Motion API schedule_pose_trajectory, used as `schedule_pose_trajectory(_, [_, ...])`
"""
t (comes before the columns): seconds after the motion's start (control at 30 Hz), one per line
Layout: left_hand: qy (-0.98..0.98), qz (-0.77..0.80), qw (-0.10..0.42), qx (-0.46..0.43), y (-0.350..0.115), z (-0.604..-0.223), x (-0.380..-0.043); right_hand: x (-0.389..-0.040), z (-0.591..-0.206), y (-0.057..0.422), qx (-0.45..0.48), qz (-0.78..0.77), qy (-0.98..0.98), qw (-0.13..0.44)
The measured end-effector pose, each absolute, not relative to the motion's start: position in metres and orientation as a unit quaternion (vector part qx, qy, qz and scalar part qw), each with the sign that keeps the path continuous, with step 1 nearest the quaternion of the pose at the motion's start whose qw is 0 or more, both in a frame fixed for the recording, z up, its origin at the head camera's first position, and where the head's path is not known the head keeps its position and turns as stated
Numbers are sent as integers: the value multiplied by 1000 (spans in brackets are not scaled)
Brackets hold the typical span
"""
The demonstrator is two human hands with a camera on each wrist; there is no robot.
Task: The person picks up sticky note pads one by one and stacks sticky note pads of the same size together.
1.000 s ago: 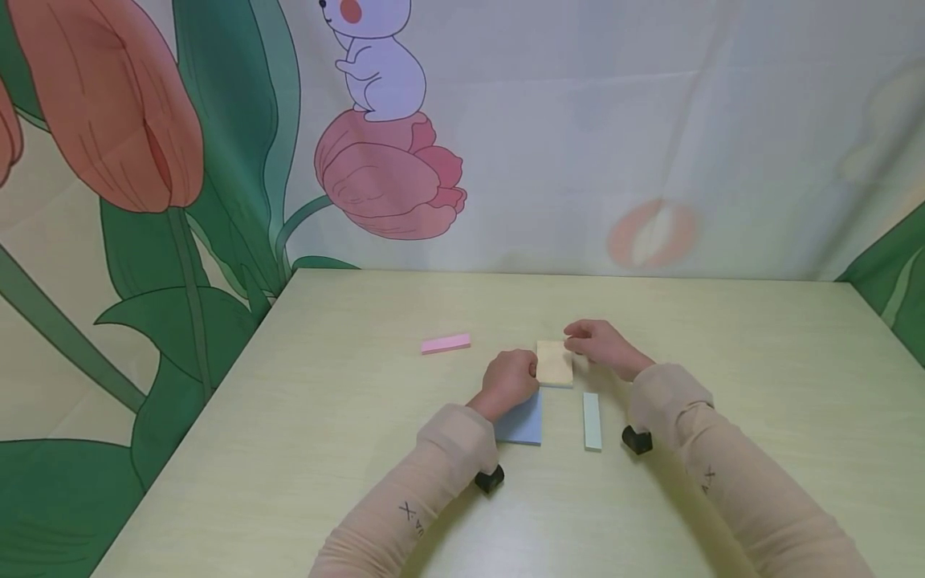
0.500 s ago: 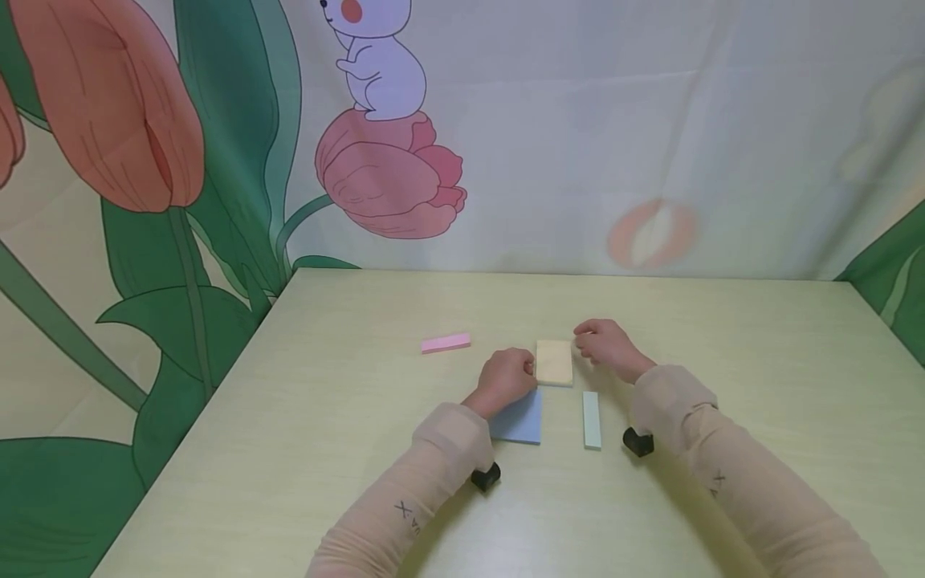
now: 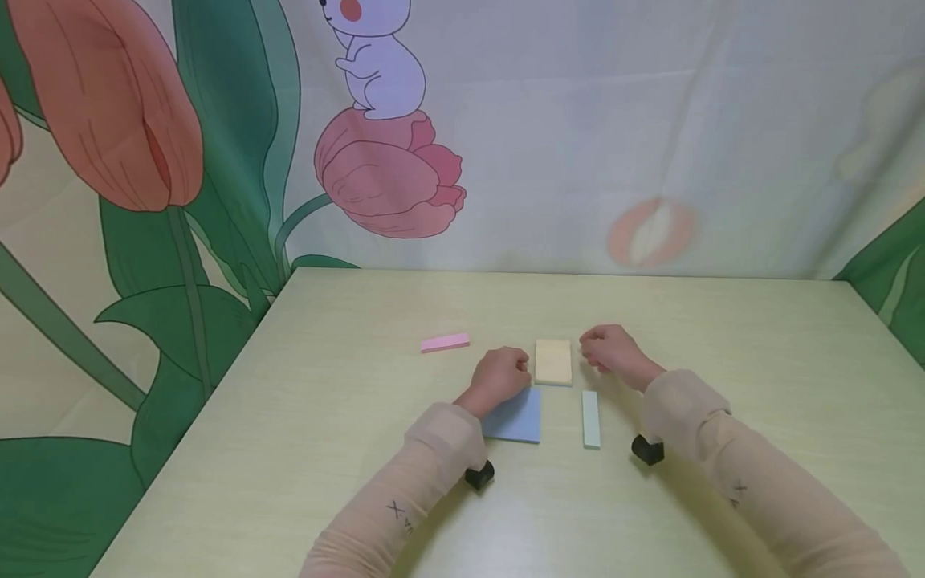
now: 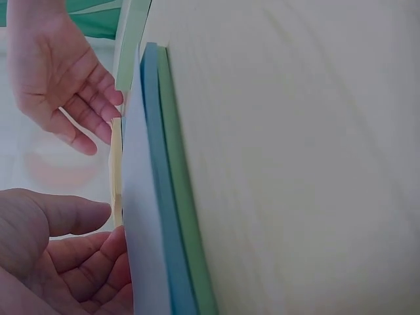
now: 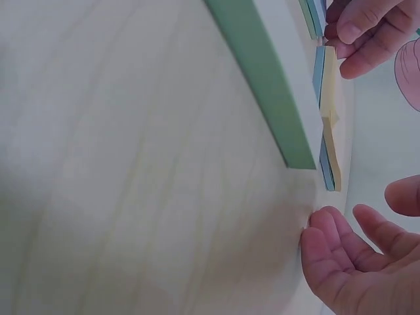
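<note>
A pale yellow sticky note pad [image 3: 553, 362] with a blue layer beneath it lies on the table between the two hands. My left hand [image 3: 498, 376] hovers just left of it with fingers loosely curled, holding nothing. It partly covers the larger blue sticky note pad [image 3: 516, 417], which shows a green layer under its blue edge [image 4: 157, 131] in the left wrist view. Off the yellow pad's right side is my right hand [image 3: 614, 353], its loosely bent fingers apart from the pad and with nothing in them. Nearer the person lies a narrow pale green sticky note pad [image 3: 591, 420].
A narrow pink sticky note pad [image 3: 445, 343] lies farther back, left of the left hand. Behind the table [image 3: 347, 337] hangs a printed cloth [image 3: 535, 160] with tulips and a white animal. Each wrist carries a small black camera [image 3: 647, 450].
Both hands have drawn back from the yellow pad, the left hand leftward and the right hand rightward. The pads stay in place.
</note>
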State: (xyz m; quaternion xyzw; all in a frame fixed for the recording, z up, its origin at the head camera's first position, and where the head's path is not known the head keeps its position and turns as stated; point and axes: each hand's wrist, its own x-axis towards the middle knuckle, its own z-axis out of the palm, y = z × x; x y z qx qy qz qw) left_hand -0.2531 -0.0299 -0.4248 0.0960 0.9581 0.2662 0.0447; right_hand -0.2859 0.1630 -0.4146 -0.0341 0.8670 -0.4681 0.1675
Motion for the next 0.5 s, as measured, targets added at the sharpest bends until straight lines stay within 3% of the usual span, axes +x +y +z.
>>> schedule_pose_trajectory(0.33, [965,251,38,65,-40,-420,-248,-274,-409,160,-21,-468,878,101])
schedule_pose_trajectory(0.5, [971,236,21,41,-48,-415,-245,-266,-400,150,-17,-490,864,111])
